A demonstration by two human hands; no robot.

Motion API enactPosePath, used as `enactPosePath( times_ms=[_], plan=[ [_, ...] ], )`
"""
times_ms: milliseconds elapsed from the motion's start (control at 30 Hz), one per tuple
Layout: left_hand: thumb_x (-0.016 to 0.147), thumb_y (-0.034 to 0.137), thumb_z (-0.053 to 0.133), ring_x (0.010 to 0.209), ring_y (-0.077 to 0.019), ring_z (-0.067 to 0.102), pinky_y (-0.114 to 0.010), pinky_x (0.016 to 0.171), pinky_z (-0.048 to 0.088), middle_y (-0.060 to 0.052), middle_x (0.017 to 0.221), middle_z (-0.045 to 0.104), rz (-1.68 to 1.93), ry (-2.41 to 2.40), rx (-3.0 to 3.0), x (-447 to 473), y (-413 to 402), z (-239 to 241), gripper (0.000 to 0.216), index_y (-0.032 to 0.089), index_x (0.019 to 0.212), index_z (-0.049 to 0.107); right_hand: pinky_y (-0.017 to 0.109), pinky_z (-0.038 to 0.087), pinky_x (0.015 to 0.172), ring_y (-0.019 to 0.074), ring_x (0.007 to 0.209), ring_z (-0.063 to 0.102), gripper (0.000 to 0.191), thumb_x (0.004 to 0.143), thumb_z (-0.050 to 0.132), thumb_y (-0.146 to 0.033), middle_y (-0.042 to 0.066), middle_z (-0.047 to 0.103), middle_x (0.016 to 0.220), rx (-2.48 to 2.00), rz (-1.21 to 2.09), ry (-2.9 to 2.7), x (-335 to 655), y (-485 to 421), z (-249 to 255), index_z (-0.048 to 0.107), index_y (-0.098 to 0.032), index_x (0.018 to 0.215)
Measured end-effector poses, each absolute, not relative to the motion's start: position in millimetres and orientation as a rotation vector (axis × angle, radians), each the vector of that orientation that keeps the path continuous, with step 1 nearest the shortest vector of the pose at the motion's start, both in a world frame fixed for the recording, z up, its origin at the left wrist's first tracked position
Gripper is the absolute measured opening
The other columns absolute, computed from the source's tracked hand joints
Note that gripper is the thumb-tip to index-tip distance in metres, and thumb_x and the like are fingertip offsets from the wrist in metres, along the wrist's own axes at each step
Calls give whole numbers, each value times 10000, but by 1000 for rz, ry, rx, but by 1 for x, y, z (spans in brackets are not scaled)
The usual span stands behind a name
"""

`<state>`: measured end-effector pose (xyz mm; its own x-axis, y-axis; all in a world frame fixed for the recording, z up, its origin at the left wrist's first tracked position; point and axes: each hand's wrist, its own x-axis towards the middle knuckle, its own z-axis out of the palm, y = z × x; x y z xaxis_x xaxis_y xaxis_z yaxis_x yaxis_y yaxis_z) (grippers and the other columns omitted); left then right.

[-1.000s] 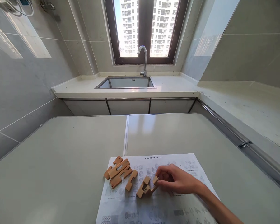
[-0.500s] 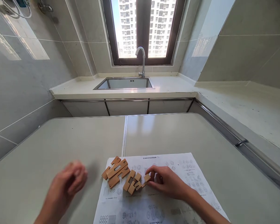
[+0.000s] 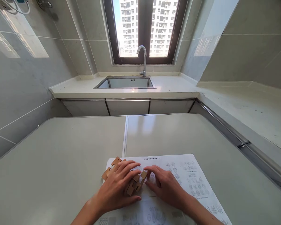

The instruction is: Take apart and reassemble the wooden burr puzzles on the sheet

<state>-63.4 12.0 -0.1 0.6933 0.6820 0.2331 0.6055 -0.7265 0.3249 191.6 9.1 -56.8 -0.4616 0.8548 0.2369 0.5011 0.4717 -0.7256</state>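
Note:
My left hand (image 3: 118, 186) lies spread over the notched wooden puzzle pieces, its fingers apart above them and its thumb near their lower side. It hides much of the group. My right hand (image 3: 165, 186) is at the right side, thumb and index finger pinched at a small wooden puzzle piece (image 3: 144, 174). Between the hands shows a wooden piece marked 3 (image 3: 137, 186), touching other blocks. Further left, some flat wooden pieces (image 3: 116, 161) stick out from behind my left hand. All rest on a printed sheet (image 3: 178, 175) with small diagrams.
The sheet lies on a pale table (image 3: 72, 147) with a seam (image 3: 125, 134) down its middle. Beyond stands a white counter (image 3: 173, 89) with a sink (image 3: 131, 82) and a tap (image 3: 144, 61) under a window. Another counter (image 3: 253, 106) runs along the right.
My left hand has moved right from above the table and is now over the wooden pieces. The small piece at my right fingers has shifted slightly left and up.

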Motion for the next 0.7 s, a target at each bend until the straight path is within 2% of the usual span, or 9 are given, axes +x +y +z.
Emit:
enactPosePath(
  times_ms=[133, 267, 433, 600, 700],
  plan=[
    [859, 421, 793, 1401, -338, 532, -519, 1156, 442, -118, 1493, 615, 518, 1003, 2691, -62, 12, -4, 718, 260, 1484, 478, 317, 534, 725, 211, 851, 728, 400, 965, 576, -167, 94, 727, 1237, -1066, 743, -2197, 192, 9, -52, 589, -270, 1350],
    [859, 417, 809, 1396, -331, 539, -506, 1148, 453, -104, 1487, 622, 507, 985, 2683, -65, 12, -8, 793, 276, 1531, 413, 341, 571, 813, 235, 992, 735, 503, 938, 578, -129, 85, 694, 1322, -1001, 735, -2242, 194, 9, -53, 569, -300, 1411],
    [855, 358, 819, 1341, -314, 581, -478, 1100, 493, -77, 1430, 668, 506, 938, 2692, -65, 13, -10, 811, 278, 1536, 386, 347, 581, 719, 168, 753, 712, 542, 954, 529, -104, 104, 642, 1378, -997, 648, -2290, 194, 8, -53, 531, -295, 1461],
    [800, 206, 784, 1241, -322, 629, -482, 1030, 526, -46, 1280, 744, 536, 1037, 2688, -62, 8, -6, 685, 285, 1418, 499, 312, 565, 627, 114, 571, 629, 423, 1010, 506, -147, 93, 667, 1304, -999, 640, -2220, 194, 7, -51, 573, -278, 1407],
    [808, 210, 767, 1194, -312, 647, -468, 1005, 537, -48, 1232, 755, 568, 1046, 2692, -62, 8, -6, 623, 277, 1380, 528, 304, 555, 603, 86, 496, 557, 397, 1017, 507, -155, 92, 664, 1306, -1000, 657, -2206, 195, 7, -51, 584, -277, 1386]
  ],
)
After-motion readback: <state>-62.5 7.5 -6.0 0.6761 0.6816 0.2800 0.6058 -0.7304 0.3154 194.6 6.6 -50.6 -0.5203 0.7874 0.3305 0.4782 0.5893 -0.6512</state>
